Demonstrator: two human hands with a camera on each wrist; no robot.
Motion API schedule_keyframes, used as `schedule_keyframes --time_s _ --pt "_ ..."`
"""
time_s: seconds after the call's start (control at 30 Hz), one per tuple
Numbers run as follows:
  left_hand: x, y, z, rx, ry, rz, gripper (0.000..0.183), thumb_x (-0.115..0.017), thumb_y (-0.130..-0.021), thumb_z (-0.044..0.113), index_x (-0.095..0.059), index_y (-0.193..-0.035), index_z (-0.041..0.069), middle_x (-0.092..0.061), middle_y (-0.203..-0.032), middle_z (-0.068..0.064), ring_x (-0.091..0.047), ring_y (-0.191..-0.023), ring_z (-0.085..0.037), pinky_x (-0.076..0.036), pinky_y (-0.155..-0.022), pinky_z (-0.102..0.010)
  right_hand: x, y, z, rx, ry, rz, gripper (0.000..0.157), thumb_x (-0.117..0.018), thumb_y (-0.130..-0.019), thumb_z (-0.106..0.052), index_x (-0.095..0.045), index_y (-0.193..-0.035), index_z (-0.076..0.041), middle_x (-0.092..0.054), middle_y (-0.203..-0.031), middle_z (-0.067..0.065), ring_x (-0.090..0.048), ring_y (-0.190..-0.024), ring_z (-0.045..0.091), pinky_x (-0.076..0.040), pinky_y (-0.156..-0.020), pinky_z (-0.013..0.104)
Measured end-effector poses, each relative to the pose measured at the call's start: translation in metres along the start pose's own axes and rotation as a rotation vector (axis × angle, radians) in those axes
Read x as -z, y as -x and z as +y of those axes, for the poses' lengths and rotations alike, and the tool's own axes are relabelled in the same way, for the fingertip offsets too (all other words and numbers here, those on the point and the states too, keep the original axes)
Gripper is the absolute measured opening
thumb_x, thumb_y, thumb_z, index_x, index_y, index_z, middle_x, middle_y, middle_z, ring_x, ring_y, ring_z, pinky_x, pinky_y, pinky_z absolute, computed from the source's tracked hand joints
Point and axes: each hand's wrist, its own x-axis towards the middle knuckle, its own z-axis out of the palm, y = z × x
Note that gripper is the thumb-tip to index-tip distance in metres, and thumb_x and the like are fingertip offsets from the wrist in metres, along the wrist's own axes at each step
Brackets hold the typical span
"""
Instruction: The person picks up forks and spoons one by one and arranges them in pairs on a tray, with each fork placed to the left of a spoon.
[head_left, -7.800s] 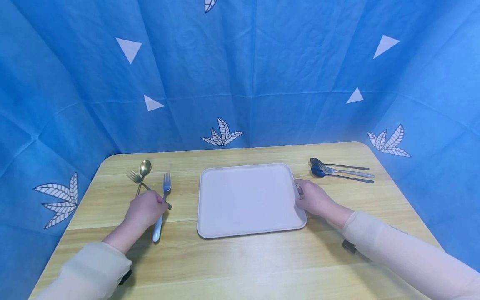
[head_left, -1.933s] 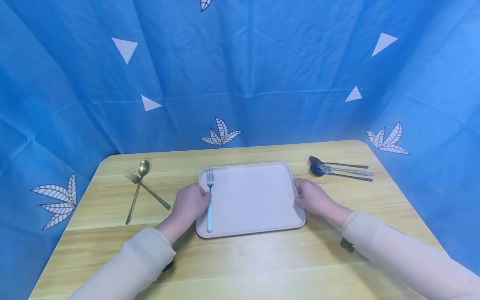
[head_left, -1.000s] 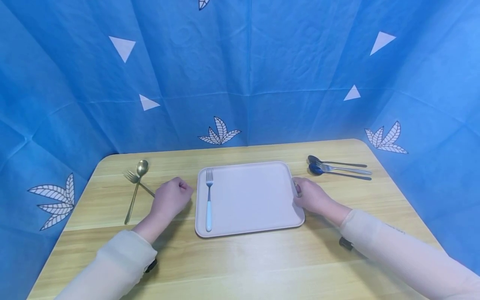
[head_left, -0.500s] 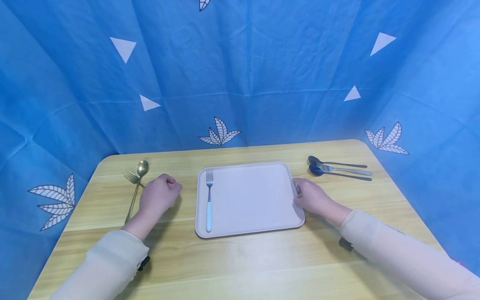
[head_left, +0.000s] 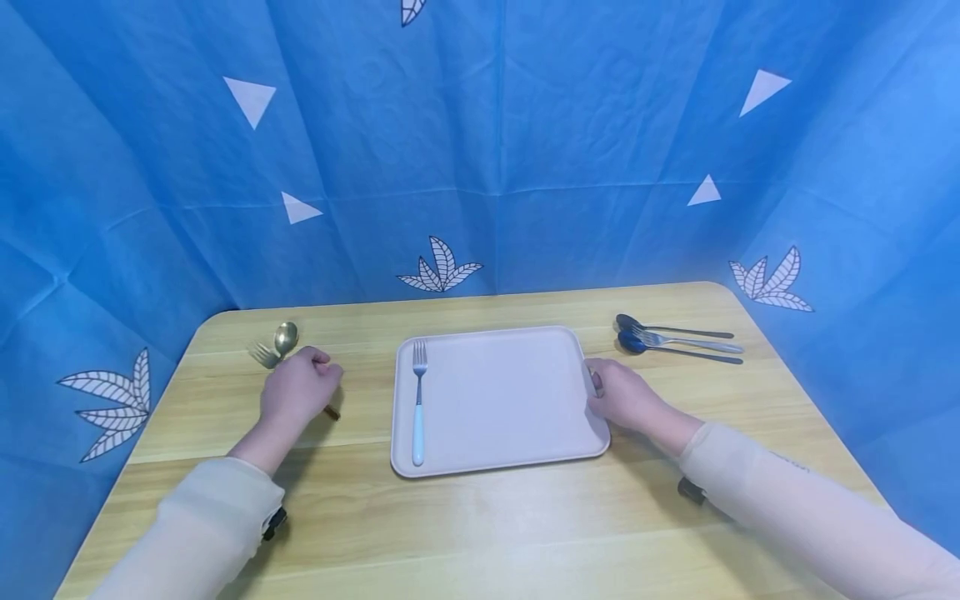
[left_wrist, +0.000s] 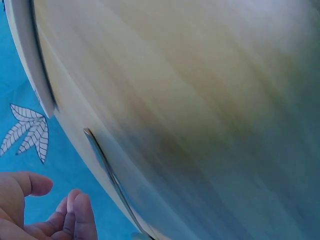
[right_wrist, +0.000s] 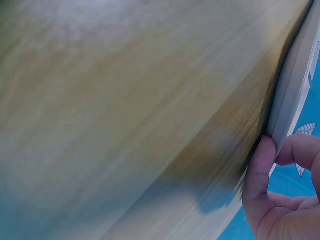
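In the head view my left hand (head_left: 300, 387) is over the crossed gold spoon (head_left: 286, 337) and gold fork (head_left: 262, 355), hiding most of their handles. The left wrist view shows a gap between thumb and fingers (left_wrist: 84, 217), nothing held, and a metal handle (left_wrist: 115, 182) lying apart from them. My right hand (head_left: 626, 396) pinches the right rim of a pale rectangular tray (head_left: 510, 400); the right wrist view has thumb and finger on the tray's edge (right_wrist: 287, 100). A fork with a light blue handle (head_left: 418, 425) lies lengthwise at the tray's left side.
Right of the tray lie two dark spoons (head_left: 637, 340) and a silver fork (head_left: 697, 342), partly overlapping. The wooden table (head_left: 495, 533) is bordered by a blue patterned cloth (head_left: 480, 150) at the back and sides.
The blue-handled fork went from the table onto the tray in my left hand and was let go. That hand then moved left to the gold cutlery. My right hand stays on the tray.
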Motion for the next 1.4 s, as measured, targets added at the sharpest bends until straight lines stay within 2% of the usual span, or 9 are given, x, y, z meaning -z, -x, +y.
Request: schedule_keyframes --time_s 0.3,0.6,0.9,1.03,1.1,1.23,1.33,1.4 --pt "0.003 -0.010 -0.017 0.039 -0.005 0.021 0.043 -0.052 -0.097 0.031 -0.061 -0.123 -0.003 -0.069 -0.115 -0.022 -0.066 -0.083 -0.032 -0.045 -0.059 -0.038 -0.001 -0.001 0.001 -0.009 -0.003 0.001 0.068 -0.069 -0.077 0.001 -0.045 -0.140 0.011 -0.059 -0.090 0.008 -0.052 -0.069 0.018 -0.047 -0.064 0.033" --pt "0.009 -0.012 -0.031 0.062 -0.021 0.048 0.043 -0.052 -0.096 0.029 -0.059 -0.122 -0.004 -0.067 -0.115 -0.024 -0.062 -0.081 -0.033 -0.042 -0.060 -0.040 -0.001 -0.001 0.001 -0.013 0.001 0.002 0.068 -0.069 -0.077 0.000 -0.045 -0.140 0.011 -0.061 -0.093 0.009 -0.053 -0.070 0.018 -0.048 -0.067 0.034" --pt "0.011 -0.016 -0.041 0.098 -0.055 0.040 0.047 -0.055 -0.096 0.030 -0.058 -0.125 -0.006 -0.062 -0.118 -0.029 -0.059 -0.074 -0.030 -0.043 -0.056 -0.039 -0.001 -0.002 0.002 -0.016 0.003 0.000 0.068 -0.069 -0.076 0.001 -0.046 -0.140 0.010 -0.057 -0.085 0.006 -0.050 -0.065 0.018 -0.045 -0.060 0.033" --pt "0.013 -0.018 -0.045 0.113 -0.070 0.032 0.050 -0.053 -0.095 0.030 -0.056 -0.127 -0.009 -0.059 -0.120 -0.032 -0.060 -0.078 -0.035 -0.045 -0.059 -0.042 -0.002 -0.003 0.003 -0.014 -0.005 0.000 0.068 -0.068 -0.076 0.001 -0.046 -0.139 0.010 -0.057 -0.084 0.006 -0.050 -0.065 0.018 -0.045 -0.059 0.033" --pt "0.014 -0.018 -0.047 0.111 -0.078 0.037 0.049 -0.053 -0.095 0.030 -0.056 -0.124 -0.009 -0.058 -0.118 -0.033 -0.059 -0.081 -0.036 -0.045 -0.060 -0.043 -0.002 -0.003 0.003 -0.015 -0.006 -0.002 0.068 -0.068 -0.076 0.001 -0.045 -0.140 0.010 -0.058 -0.085 0.007 -0.051 -0.066 0.018 -0.045 -0.059 0.032" --pt "0.017 -0.017 -0.048 0.123 -0.086 0.043 0.033 -0.053 -0.094 0.028 -0.055 -0.091 -0.004 -0.055 -0.088 -0.024 -0.053 -0.069 -0.032 -0.039 -0.055 -0.039 -0.001 -0.002 0.003 -0.019 -0.006 -0.003 0.069 -0.068 -0.077 0.001 -0.044 -0.140 0.011 -0.058 -0.087 0.007 -0.051 -0.066 0.018 -0.046 -0.060 0.032" --pt "0.018 -0.016 -0.048 0.138 -0.089 0.039 0.030 -0.053 -0.093 0.027 -0.055 -0.088 -0.002 -0.051 -0.084 -0.019 -0.049 -0.066 -0.028 -0.036 -0.053 -0.038 -0.001 -0.002 0.002 -0.024 -0.005 -0.004 0.070 -0.068 -0.077 0.001 -0.043 -0.141 0.011 -0.058 -0.086 0.007 -0.051 -0.065 0.018 -0.046 -0.059 0.032" --pt "0.018 -0.015 -0.049 0.145 -0.090 0.027 0.034 -0.053 -0.093 0.027 -0.060 -0.101 -0.005 -0.055 -0.092 -0.024 -0.051 -0.070 -0.030 -0.038 -0.055 -0.038 -0.001 -0.002 0.002 -0.028 -0.005 -0.007 0.070 -0.069 -0.077 0.001 -0.042 -0.141 0.012 -0.058 -0.087 0.007 -0.051 -0.065 0.018 -0.046 -0.060 0.032"
